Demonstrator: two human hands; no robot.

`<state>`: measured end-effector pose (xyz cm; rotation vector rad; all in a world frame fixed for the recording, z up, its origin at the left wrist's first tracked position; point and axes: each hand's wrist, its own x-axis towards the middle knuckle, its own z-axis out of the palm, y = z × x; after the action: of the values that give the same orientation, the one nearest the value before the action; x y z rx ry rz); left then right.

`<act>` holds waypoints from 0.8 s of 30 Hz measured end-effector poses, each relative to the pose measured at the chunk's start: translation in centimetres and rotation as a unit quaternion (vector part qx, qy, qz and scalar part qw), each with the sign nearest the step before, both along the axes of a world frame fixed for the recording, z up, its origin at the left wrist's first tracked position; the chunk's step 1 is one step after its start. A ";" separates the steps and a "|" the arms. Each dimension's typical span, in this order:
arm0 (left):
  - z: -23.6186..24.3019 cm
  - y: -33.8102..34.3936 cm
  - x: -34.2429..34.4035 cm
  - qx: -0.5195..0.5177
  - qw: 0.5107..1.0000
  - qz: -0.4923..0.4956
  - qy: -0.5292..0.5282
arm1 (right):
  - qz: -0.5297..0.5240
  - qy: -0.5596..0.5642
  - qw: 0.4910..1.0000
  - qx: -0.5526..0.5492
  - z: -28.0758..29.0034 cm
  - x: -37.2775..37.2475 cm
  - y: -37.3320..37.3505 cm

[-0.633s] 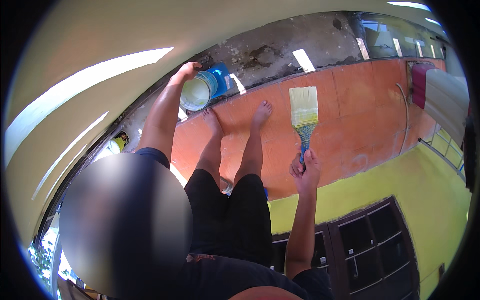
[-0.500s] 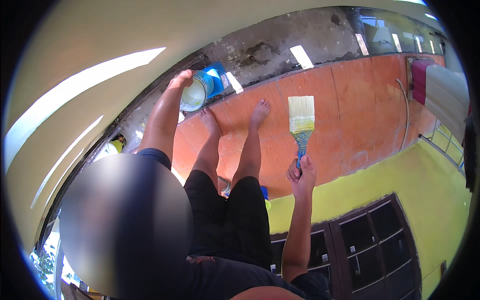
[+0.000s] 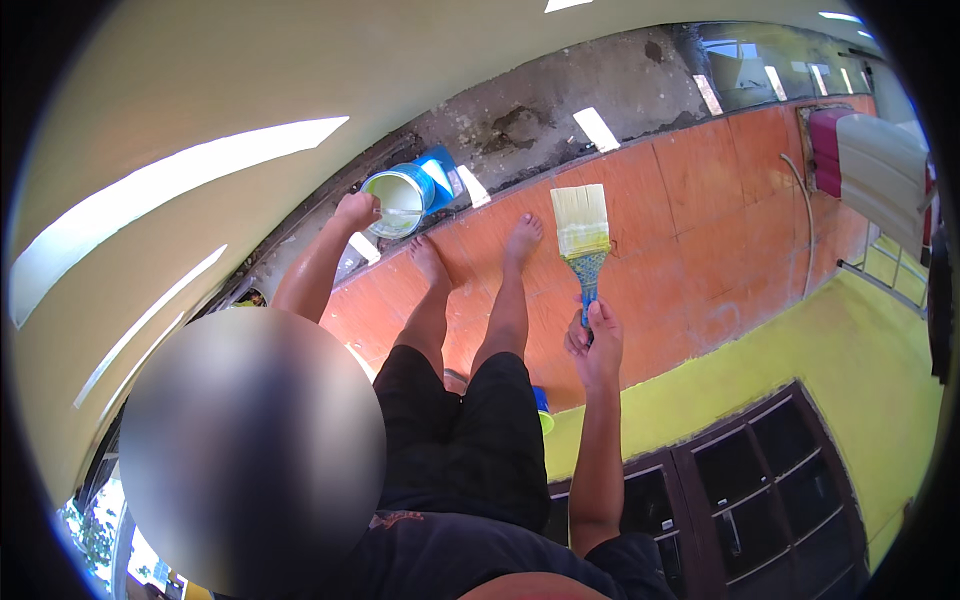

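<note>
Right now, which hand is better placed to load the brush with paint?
Right. The right hand grips the paintbrush, bristles free, beside the open paint can; the left hand is occupied holding that can.

Bright daylight is thrown across the scene, with hard white sunlit strips laid on the pale wall [image 3: 180, 190] at left and the far concrete ledge [image 3: 560, 110]. Straight edges are bent by fisheye distortion; the corners are blacked out.

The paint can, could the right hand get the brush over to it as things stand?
Probably yes. The right hand holds the brush up in open air, and the paint can, held by the left hand, has nothing between them.
</note>
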<state>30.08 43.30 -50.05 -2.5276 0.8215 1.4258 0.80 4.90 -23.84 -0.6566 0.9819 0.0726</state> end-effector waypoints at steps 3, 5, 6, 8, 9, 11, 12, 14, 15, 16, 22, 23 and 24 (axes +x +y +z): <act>3.1 0.8 -1.5 -0.073 0.997 0.033 0.003 | 0.003 0.021 1.000 -0.019 1.7 0.9 0.8; 5.2 0.2 -2.3 -0.074 0.991 0.111 0.007 | 0.030 0.030 0.998 -0.048 3.4 1.1 1.3; 6.8 0.0 -3.0 -0.110 0.985 0.132 -0.012 | 0.047 0.022 0.997 -0.061 4.2 1.1 1.5; 10.4 -0.8 -3.0 -0.192 0.965 0.177 -0.032 | 0.091 0.023 0.990 -0.104 5.9 1.4 1.5; 12.9 -0.6 -3.4 -0.217 0.951 0.219 -0.013 | 0.116 0.031 0.986 -0.115 7.5 0.5 1.9; 18.1 -1.1 -3.3 -0.226 0.921 0.315 0.038 | 0.138 0.037 0.980 -0.139 10.0 -0.3 1.7; 21.0 -1.0 -3.1 -0.255 0.903 0.341 0.060 | 0.151 0.042 0.976 -0.149 11.4 -0.8 1.9; 26.9 -1.5 -3.9 -0.318 0.862 0.381 0.102 | 0.177 0.051 0.970 -0.160 14.9 -1.8 1.9; 29.7 -2.0 -3.7 -0.337 0.847 0.397 0.111 | 0.184 0.052 0.968 -0.161 16.3 -1.4 1.9; 32.5 -2.0 -4.7 -0.352 0.828 0.416 0.129 | 0.197 0.034 0.966 -0.163 18.2 -1.9 2.3; 45.3 -4.1 -6.7 -0.428 0.752 0.461 0.198 | 0.252 -0.029 0.956 -0.148 27.0 0.6 5.0; 46.7 -4.6 -6.6 -0.443 0.744 0.463 0.190 | 0.262 -0.023 0.951 -0.160 27.9 1.6 5.7; 48.0 -4.8 -7.1 -0.454 0.736 0.467 0.183 | 0.272 -0.039 0.948 -0.163 28.8 2.2 6.7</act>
<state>22.97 38.48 -2.02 -3.8130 0.1942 2.2626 3.03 11.60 4.97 -1.2167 0.7178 0.3745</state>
